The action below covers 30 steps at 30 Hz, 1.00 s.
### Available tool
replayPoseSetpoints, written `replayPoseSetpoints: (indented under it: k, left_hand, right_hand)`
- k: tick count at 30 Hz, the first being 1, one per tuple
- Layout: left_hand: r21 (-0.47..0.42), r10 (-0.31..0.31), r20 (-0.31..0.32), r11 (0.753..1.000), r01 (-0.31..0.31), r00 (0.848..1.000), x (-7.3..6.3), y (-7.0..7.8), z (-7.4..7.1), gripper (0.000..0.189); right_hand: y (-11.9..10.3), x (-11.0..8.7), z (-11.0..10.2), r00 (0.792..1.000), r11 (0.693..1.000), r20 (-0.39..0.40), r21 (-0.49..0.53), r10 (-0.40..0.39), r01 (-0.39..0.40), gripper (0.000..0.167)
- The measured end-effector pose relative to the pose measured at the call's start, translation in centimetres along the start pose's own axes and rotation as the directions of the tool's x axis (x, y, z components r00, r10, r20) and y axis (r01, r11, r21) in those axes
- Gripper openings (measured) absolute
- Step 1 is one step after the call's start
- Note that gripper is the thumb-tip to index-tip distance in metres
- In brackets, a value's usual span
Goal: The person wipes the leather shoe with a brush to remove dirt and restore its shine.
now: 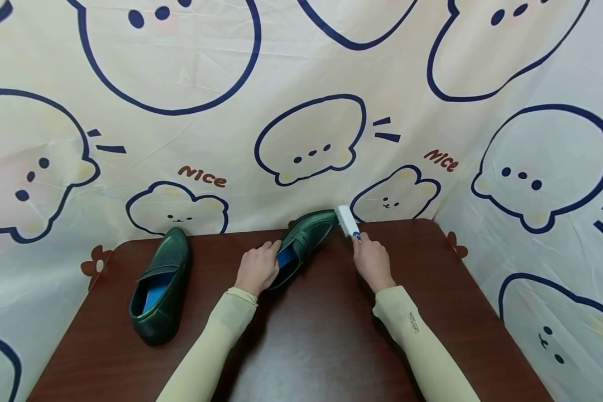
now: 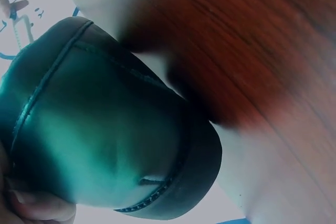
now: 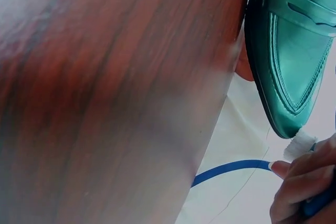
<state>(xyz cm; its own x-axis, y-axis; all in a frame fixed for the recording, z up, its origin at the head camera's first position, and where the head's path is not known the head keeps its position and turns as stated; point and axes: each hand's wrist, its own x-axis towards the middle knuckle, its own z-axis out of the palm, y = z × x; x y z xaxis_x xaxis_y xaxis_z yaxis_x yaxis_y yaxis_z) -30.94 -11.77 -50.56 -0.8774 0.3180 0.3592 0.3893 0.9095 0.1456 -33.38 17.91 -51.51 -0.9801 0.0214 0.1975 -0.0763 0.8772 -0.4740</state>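
A dark green loafer [image 1: 311,229] with a blue insole is held by my left hand [image 1: 258,269] at its opening, toe pointing to the back right. The left wrist view shows its heel [image 2: 105,129] up close, with fingers [image 2: 42,205] along the side. My right hand [image 1: 373,262] grips a brush with a white head [image 1: 348,219] and a blue-marked handle. In the right wrist view the white bristles [image 3: 300,144] are right at the tip of the loafer's toe [image 3: 294,114]. The matching loafer [image 1: 175,254] stands on the table at the left, toe to the back.
The brown wooden table [image 1: 326,335] has rounded back corners. Behind it and at both sides hangs a pale cloth [image 1: 306,72] printed with blue-outlined cartoon animals, close against the table's back edge.
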Motion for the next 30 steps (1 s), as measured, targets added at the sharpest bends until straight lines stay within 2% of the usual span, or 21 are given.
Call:
replayPoseSetpoints:
  k: [9,14,22,26,30]
  left_hand:
    - [0.003,0.004,-0.06,1.0,-0.004,0.998,0.1,-0.3,-0.1,0.032]
    - [0.011,-0.005,-0.075,1.0,0.006,0.997,0.3,-0.2,-0.4,0.028]
    - [-0.11,-0.029,-0.072,0.994,0.021,0.997,0.1,0.1,-1.2,0.032]
    - [-0.235,-0.089,-0.034,0.969,0.078,0.995,0.1,0.4,-1.4,0.029]
    - [-0.386,-0.149,0.043,0.909,0.154,0.988,0.1,0.7,-1.4,0.026]
  right_hand:
    - [0.4,-0.3,-0.1,1.0,1.0,-0.021,-0.014,-0.017,0.017,0.037]
    - [0.9,-0.5,-0.8,0.999,1.0,-0.039,-0.025,-0.02,0.019,0.036]
    - [2.7,-0.4,-2.5,0.999,0.998,-0.03,-0.053,0.015,-0.017,0.038]
    - [3.8,-0.6,-3.1,0.999,0.997,-0.023,-0.061,0.038,-0.039,0.039]
    - [5.1,-0.8,-3.4,0.998,0.995,-0.028,-0.079,0.054,-0.056,0.039]
